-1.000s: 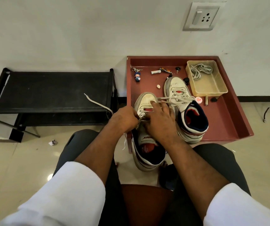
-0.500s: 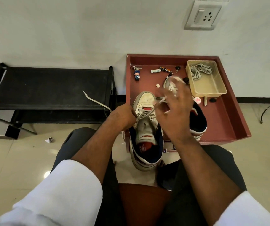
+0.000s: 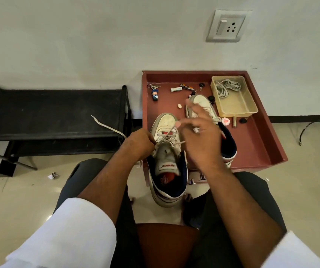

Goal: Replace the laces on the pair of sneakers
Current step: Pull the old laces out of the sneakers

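A white sneaker with navy and red trim (image 3: 166, 163) stands between my knees, its toe on the edge of a red tray (image 3: 259, 144). My left hand (image 3: 138, 144) grips the sneaker's left side at the eyelets, fingers curled. My right hand (image 3: 199, 130) is raised over the shoe and pinches a white lace (image 3: 169, 132) that runs taut up from the eyelets. The second sneaker (image 3: 201, 105) stands in the tray behind my right hand, mostly hidden. A loose lace end (image 3: 107, 126) trails left over a black rack.
A black low rack (image 3: 54, 113) stands at the left against the wall. A beige plastic tub (image 3: 238, 107) in the tray holds coiled spare laces (image 3: 226, 88). Small items, a keychain figure (image 3: 154, 94) and a battery (image 3: 176, 89), lie in the tray. A wall socket (image 3: 227, 26) is above.
My right hand rose off the sneaker's tongue and drew the lace up and to the right. My left hand kept its place at the eyelets.
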Available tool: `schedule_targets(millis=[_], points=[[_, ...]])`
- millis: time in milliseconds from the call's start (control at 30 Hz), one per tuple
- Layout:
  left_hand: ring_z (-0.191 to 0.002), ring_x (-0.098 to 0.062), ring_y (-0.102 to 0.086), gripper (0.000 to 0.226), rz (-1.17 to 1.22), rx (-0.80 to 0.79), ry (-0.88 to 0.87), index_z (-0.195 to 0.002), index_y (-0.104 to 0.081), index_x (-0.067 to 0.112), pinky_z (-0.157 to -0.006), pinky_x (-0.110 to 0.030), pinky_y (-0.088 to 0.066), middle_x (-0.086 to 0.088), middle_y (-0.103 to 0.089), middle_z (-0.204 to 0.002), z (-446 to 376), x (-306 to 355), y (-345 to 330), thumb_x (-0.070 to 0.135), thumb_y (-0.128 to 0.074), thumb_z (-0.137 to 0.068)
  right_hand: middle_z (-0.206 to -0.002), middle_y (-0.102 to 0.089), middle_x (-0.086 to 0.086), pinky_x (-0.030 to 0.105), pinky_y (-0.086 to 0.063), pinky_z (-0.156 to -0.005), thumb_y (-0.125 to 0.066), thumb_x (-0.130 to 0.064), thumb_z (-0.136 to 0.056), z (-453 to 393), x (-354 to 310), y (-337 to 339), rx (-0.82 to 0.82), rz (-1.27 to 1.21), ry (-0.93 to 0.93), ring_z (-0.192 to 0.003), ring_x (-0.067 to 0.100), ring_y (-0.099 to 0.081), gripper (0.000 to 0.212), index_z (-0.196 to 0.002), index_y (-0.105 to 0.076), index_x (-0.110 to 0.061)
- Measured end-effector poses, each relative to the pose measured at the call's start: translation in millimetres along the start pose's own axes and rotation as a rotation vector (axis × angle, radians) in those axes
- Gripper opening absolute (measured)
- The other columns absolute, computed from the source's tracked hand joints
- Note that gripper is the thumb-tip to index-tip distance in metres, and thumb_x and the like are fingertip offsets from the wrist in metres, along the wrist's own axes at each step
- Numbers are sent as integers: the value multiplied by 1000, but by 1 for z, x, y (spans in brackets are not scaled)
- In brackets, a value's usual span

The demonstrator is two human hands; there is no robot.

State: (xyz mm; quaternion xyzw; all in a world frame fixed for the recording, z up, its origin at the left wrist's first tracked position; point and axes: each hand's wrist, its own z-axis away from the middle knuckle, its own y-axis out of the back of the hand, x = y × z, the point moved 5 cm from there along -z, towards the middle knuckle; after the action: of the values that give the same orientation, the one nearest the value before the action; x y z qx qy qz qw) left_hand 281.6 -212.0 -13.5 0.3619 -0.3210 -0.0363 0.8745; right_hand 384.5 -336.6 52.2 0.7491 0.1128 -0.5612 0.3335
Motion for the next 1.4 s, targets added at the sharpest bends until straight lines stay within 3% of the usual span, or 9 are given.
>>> schedule_targets(millis=[133,233,333,667,833,967,1100,1267,1400], points=[[-62,-12,-53,21,19,-1,-4,-107,-74,16,-53,-26,-43,4,-57,-71,-1,-2,0,10,-60,-93,-126,-64,-4,42,-48,-101,-73,-10,-80,4,-31,67,417,-410,98,-126,13,-54,17,-79,-72,-27],[-70,-13,-57,20,19,-12,-2,-106,-73,17,-57,-26,-47,1,-64,-83,-1,1,-1,11,-59,-93,-146,-44,5,44,-46,-105,-74,-16,-81,16,-26,71,482,-203,98,-137,17,-41,32,-112,-68,-22],[-71,-13,-59,18,32,-31,7,-106,-73,16,-55,-25,-47,-1,-66,-88,1,3,-3,11,-59,-94,-159,-21,8,53,-18,-117,-72,-39,-80,28,-19,30,247,368,219,-148,29,-13,70,-142,-45,-23],[-66,-13,-57,26,105,-55,-14,-111,-73,11,-51,-23,-42,-3,-65,-84,6,3,-2,5,-55,-93,-160,-15,1,63,7,-113,-58,-33,-93,21,45,-49,-412,999,23,-149,32,4,16,-102,-69,-26],[-77,-20,-63,26,110,-70,14,-113,-70,14,-60,-31,-53,-7,-66,-91,4,1,-2,5,-55,-94,-154,-32,-14,54,-9,-116,-67,-30,-87,13,42,-38,-229,604,-37,-145,17,-18,9,-88,-75,-27],[-76,-25,-63,23,114,-66,51,-106,-72,15,-57,-34,-53,-9,-66,-89,2,-2,-1,4,-56,-93,-140,-54,-5,12,-45,-95,-69,-10,-86,11,-11,7,57,-154,-111,-120,1,-52,28,-70,-68,-33],[-68,-23,-59,21,138,-46,59,-99,-73,17,-52,-31,-50,-7,-64,-82,-2,-4,0,4,-58,-91,-109,-68,14,47,-57,-83,-62,-18,-93,2,-59,106,456,-862,69,-87,30,-69,5,-95,-62,-13],[-64,-18,-58,20,133,-30,34,-98,-73,15,-48,-25,-44,-4,-64,-79,0,0,-2,4,-58,-91,-83,-68,2,36,-53,-48,-66,-22,-92,9,-57,104,427,-417,104,-58,19,-64,9,-86,-62,-17],[-64,-17,-56,20,141,-25,27,-90,-71,20,-48,-25,-43,-4,-63,-79,1,-1,-1,4,-58,-90,-88,-68,-8,3,-41,-57,-63,-19,-93,24,23,42,-138,171,-282,-73,-3,-64,6,-89,-66,-21]])
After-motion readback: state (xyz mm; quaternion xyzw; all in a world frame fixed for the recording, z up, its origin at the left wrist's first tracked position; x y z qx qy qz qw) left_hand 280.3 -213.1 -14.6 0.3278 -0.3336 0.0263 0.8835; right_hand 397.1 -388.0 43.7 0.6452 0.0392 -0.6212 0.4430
